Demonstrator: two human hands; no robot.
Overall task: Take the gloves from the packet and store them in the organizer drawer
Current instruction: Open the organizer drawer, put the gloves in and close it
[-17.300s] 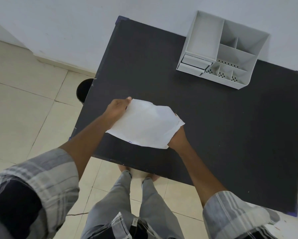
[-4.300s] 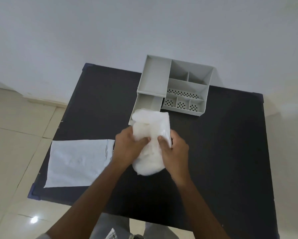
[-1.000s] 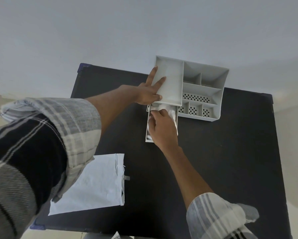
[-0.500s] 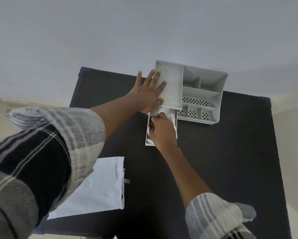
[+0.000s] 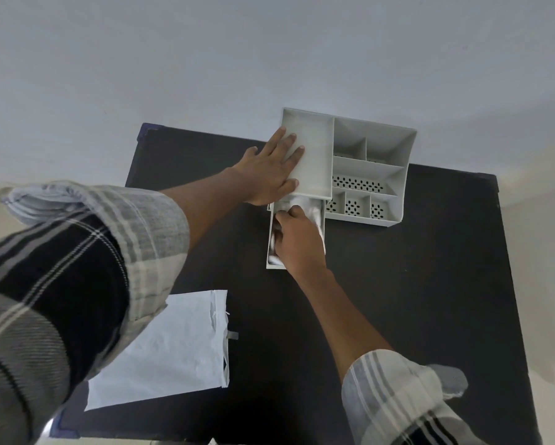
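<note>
Left hand [image 5: 271, 170] spread flat, fingers open, across the organizer [image 5: 371, 155], likely bracing it against sliding on the table [image 5: 430, 284] while the right hand [image 5: 297, 240], fingers curled down onto the white gloves [image 5: 311, 208], presses them into the pulled-out drawer [image 5: 268, 239]. Gloves bundled lengthwise along the drawer, long axis running from near edge toward the organizer, far end tucked under its top tray. Empty packet [image 5: 170, 345] left flat at the near left, well apart.

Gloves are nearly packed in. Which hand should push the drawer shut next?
Right, probably. The right hand is already in the open drawer, pressing on the gloves, so it is nearest the drawer front. The left hand lies flat on the organizer, well placed to brace it.
</note>
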